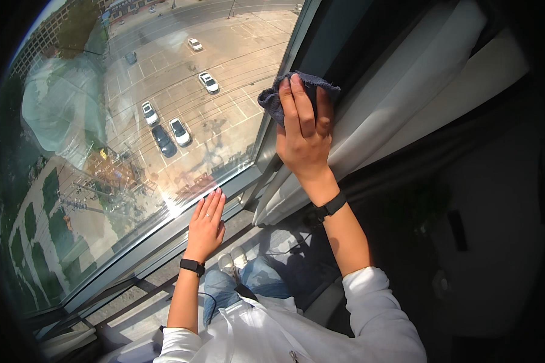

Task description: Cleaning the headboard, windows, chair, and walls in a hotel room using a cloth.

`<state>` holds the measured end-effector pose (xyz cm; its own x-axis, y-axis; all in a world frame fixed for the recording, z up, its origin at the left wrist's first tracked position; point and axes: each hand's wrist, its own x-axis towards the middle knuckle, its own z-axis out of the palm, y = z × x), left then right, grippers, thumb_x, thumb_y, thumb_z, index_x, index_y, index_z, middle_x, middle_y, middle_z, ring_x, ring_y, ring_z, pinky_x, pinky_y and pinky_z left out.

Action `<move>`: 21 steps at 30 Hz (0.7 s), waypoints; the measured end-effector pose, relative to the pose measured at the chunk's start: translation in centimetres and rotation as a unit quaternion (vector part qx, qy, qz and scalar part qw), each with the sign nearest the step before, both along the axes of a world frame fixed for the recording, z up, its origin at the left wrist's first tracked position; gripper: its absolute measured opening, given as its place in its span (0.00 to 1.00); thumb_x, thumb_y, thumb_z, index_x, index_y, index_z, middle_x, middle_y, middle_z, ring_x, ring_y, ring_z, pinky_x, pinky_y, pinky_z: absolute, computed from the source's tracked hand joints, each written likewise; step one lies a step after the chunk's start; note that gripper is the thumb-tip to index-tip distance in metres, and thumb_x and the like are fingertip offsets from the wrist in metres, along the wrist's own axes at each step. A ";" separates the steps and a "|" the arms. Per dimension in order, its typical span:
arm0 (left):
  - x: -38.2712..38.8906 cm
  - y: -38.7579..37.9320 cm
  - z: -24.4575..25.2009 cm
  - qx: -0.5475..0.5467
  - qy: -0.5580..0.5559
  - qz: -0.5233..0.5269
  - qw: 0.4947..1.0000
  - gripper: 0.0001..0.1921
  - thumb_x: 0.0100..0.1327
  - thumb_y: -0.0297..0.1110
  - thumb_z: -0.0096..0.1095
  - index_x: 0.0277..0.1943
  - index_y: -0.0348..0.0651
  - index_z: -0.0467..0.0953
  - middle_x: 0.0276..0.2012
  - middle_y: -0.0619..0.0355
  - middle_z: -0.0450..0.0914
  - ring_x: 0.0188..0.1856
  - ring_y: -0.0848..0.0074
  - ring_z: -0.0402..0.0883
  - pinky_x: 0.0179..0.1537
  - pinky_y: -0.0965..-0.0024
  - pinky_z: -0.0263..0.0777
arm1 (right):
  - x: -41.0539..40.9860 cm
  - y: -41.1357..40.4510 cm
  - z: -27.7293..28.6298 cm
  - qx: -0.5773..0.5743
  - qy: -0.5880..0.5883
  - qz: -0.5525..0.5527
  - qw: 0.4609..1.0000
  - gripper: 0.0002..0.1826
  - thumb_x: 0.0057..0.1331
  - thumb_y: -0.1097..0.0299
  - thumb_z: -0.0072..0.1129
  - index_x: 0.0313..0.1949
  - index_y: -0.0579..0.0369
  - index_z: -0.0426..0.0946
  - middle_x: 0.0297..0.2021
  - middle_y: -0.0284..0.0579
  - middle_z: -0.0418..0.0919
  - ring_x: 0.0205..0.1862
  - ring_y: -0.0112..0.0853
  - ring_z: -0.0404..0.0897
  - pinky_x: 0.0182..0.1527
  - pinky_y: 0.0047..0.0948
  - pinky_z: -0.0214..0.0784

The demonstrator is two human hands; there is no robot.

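Observation:
A dark blue-grey cloth (272, 100) is bunched under the fingers of my right hand (305, 127), pressed against the upright window frame at the right of the glass. Some of the cloth sticks out past my fingertips on both sides. My left hand (207, 224) lies flat with its fingers together on the metal bottom rail (243, 180) of the window, and nothing shows in it. The large window pane (227, 149) spans the upper left, with a parking lot far below seen through it. A black band is on each wrist.
Light curtains (390, 100) hang just right of my right hand. A lower rail and sill (118, 299) run beneath the window. A thin dark cable (295, 248) lies on the floor near my shoes (232, 260). Another gathered curtain (70, 341) is at the lower left.

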<state>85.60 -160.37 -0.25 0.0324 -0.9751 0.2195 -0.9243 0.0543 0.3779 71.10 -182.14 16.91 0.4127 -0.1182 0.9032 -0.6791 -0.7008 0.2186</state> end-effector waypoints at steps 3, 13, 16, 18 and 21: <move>-0.4 -0.1 0.0 -0.002 -0.007 0.015 1.000 0.42 0.54 0.24 0.61 0.75 0.40 0.58 0.77 0.52 0.58 0.78 0.63 0.57 0.77 0.56 0.49 | -1.8 0.8 -6.0 0.041 0.060 0.012 0.997 0.27 0.63 0.74 0.58 0.63 0.48 0.77 0.65 0.28 0.69 0.69 0.38 0.61 0.67 0.43 0.67; -3.1 1.2 -2.9 -0.034 -0.009 0.119 0.992 0.40 0.57 0.23 0.56 0.76 0.44 0.59 0.76 0.57 0.60 0.78 0.64 0.56 0.76 0.53 0.47 | -4.8 4.5 -22.6 0.318 0.183 0.070 0.928 0.37 0.62 0.81 0.53 0.72 0.48 0.65 0.72 0.33 0.64 0.69 0.40 0.65 0.63 0.39 0.67; -4.3 3.6 -3.2 -0.024 0.045 0.132 0.990 0.39 0.59 0.22 0.57 0.76 0.46 0.59 0.77 0.57 0.59 0.78 0.61 0.55 0.77 0.50 0.47 | -5.0 5.2 -21.4 0.369 0.165 0.125 0.906 0.37 0.63 0.85 0.49 0.72 0.50 0.64 0.72 0.39 0.63 0.72 0.47 0.62 0.69 0.44 0.60; -4.9 6.0 -3.2 -0.039 0.150 0.147 0.977 0.34 0.59 0.20 0.57 0.71 0.48 0.67 0.74 0.57 0.64 0.76 0.58 0.60 0.75 0.51 0.52 | -5.8 5.6 -20.5 0.482 0.133 0.204 0.842 0.35 0.64 0.87 0.45 0.71 0.52 0.65 0.73 0.44 0.62 0.74 0.49 0.59 0.74 0.44 0.54; -4.8 11.5 -5.4 -0.030 0.209 0.174 0.962 0.26 0.60 0.20 0.56 0.62 0.48 0.77 0.71 0.56 0.69 0.71 0.57 0.68 0.70 0.53 0.61 | -7.9 6.5 -20.4 0.711 0.008 0.324 0.624 0.28 0.72 0.80 0.46 0.72 0.56 0.64 0.73 0.46 0.61 0.75 0.40 0.61 0.73 0.37 0.56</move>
